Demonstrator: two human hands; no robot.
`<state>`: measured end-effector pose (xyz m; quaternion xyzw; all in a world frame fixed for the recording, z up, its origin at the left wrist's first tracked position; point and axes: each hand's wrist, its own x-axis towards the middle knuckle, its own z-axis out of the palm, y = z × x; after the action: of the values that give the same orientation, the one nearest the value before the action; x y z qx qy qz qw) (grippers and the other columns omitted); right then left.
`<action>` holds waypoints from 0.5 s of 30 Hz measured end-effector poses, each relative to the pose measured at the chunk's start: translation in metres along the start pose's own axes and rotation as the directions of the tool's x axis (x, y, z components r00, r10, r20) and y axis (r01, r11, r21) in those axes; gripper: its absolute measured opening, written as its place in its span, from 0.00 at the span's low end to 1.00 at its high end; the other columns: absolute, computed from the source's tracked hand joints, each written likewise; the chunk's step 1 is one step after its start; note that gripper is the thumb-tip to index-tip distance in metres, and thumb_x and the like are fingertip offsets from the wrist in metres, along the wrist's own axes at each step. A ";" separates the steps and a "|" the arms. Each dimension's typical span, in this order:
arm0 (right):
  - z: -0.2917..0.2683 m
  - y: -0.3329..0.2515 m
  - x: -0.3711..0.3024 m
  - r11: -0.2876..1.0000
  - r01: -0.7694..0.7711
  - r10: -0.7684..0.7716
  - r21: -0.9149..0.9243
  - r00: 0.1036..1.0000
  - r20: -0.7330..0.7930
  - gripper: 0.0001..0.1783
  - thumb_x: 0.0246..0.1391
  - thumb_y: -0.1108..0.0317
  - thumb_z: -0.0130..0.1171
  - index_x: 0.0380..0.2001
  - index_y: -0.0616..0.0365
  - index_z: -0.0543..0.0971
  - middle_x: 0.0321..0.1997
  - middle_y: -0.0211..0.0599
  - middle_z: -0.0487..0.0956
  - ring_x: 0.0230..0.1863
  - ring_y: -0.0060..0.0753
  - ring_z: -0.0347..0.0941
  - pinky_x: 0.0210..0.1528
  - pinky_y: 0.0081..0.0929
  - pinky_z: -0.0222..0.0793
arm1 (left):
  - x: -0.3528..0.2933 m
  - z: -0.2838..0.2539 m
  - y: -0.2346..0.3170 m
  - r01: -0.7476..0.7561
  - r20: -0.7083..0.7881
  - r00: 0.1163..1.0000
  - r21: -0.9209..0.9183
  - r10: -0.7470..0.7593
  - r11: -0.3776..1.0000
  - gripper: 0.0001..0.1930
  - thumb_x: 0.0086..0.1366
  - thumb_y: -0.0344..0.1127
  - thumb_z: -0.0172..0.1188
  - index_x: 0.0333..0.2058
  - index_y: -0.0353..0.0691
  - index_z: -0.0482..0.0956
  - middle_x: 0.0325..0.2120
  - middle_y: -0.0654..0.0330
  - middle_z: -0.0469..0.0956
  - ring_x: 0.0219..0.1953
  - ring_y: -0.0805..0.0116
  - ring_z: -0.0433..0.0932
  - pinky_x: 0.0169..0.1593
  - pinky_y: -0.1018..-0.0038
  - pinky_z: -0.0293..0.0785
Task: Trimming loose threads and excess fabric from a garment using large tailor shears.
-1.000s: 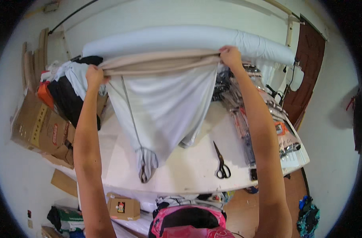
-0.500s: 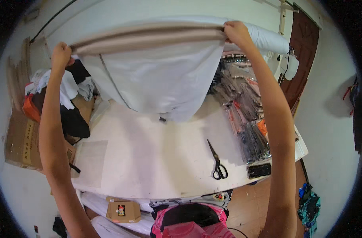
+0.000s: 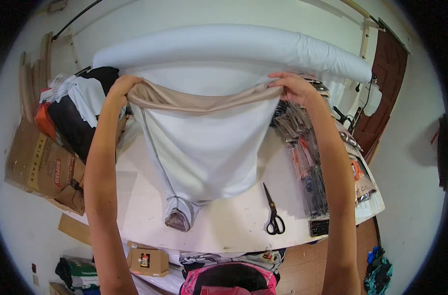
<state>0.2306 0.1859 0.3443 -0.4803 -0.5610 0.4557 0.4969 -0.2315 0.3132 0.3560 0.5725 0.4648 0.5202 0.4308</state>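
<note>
As a white table (image 3: 234,221) filled the middle of the scene, a pale fabric roll (image 3: 209,44) stretched along its far side. A beige-topped white cloth (image 3: 209,147) hung over the table on the near side of the roll, its lower end bunched toward the near left. The left hand (image 3: 126,89), curled closed, gripped its left top corner; the right hand (image 3: 294,88), fingers partly spread, pinched the right one. Scissors (image 3: 273,211) lay near right.
</note>
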 end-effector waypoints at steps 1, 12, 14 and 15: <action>0.002 -0.001 -0.007 0.997 -0.070 0.069 -0.037 0.997 -0.023 0.21 0.48 0.68 0.60 0.46 0.58 0.68 0.38 0.31 0.75 0.35 0.21 0.74 0.33 0.23 0.73 | -0.017 0.015 0.002 0.078 0.080 0.994 0.022 -0.079 0.997 0.05 0.57 0.31 0.55 0.32 0.38 0.74 0.29 0.62 0.74 0.28 0.72 0.75 0.31 0.73 0.75; 0.018 0.036 -0.050 0.998 0.051 -0.053 0.023 0.996 0.075 0.12 0.49 0.75 0.55 0.40 0.58 0.76 0.32 0.26 0.76 0.32 0.14 0.71 0.29 0.11 0.68 | -0.130 -0.008 0.008 -0.147 0.420 0.904 0.132 0.079 0.980 0.07 0.54 0.27 0.60 0.33 0.36 0.76 0.30 0.65 0.74 0.37 0.77 0.70 0.42 0.83 0.65; 0.015 0.049 -0.085 0.981 0.115 -0.123 0.157 0.992 0.039 0.14 0.51 0.76 0.53 0.43 0.61 0.74 0.34 0.28 0.76 0.34 0.16 0.72 0.33 0.14 0.70 | -0.157 -0.005 -0.003 -0.172 0.374 0.920 0.110 0.120 0.979 0.05 0.54 0.27 0.60 0.31 0.36 0.76 0.30 0.66 0.74 0.36 0.77 0.70 0.41 0.83 0.65; 0.014 0.055 -0.107 0.975 0.128 -0.128 0.179 0.992 -0.015 0.15 0.50 0.77 0.53 0.44 0.62 0.73 0.34 0.29 0.76 0.35 0.17 0.73 0.35 0.15 0.71 | -0.165 0.000 -0.012 -0.137 0.355 0.929 0.058 0.108 0.989 0.06 0.54 0.27 0.60 0.31 0.35 0.76 0.30 0.66 0.74 0.35 0.77 0.70 0.41 0.82 0.65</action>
<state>0.2265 0.0857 0.2763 -0.3971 -0.5467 0.4707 0.5673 -0.2369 0.1543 0.3119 0.7012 0.3648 0.4161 0.4497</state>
